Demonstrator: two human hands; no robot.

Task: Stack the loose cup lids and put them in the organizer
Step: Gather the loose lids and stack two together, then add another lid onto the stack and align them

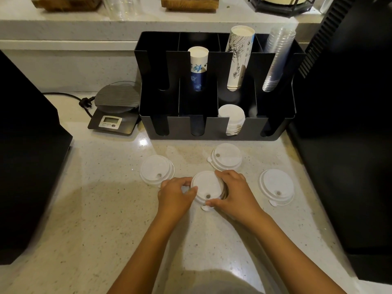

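Observation:
A small stack of white cup lids (206,185) sits on the speckled counter, gripped from both sides. My left hand (176,195) holds its left edge and my right hand (233,193) wraps its right and near edge. Loose white lids lie around it: a small pile to the left (156,169), one behind (227,155), one to the right (276,185). The black organizer (216,128) stands behind, with a stack of white lids (231,117) in its front row, third compartment from the left.
The organizer's back row holds a blue-patterned paper cup stack (198,64), a taller printed cup stack (239,56) and clear plastic cups (275,58). A digital scale (115,109) stands left of it. Black machines flank the counter at the left (27,155) and right (347,124).

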